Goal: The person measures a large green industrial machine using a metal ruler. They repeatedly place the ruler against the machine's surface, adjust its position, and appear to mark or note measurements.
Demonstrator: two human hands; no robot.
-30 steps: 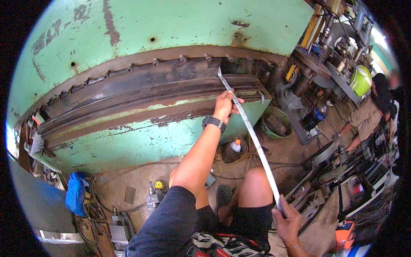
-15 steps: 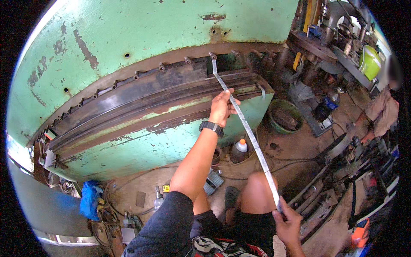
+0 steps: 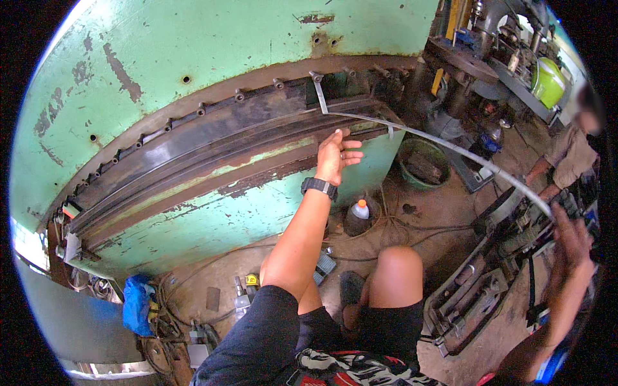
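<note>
A long, narrow, pale metal strip runs from a peg on the green machine's dark rim. Its short upper leg hangs down from the peg, and past a sharp bend the long part bows out to the right. My left hand is open below the bend, fingers spread, apart from the strip. At the far right my right hand is at the strip's free end. Motion blurs its fingers, so whether they grip the end or press against it is unclear.
The large green machine has several pegs along its curved rim. A green basin and an orange-capped bottle stand on the floor. Metal parts and tools lie right of my knee. Another person's sleeve shows at far right.
My right hand has swung up and far to the right with the strip's free end, and the strip now bows. My left hand has let go of the strip and opened.
</note>
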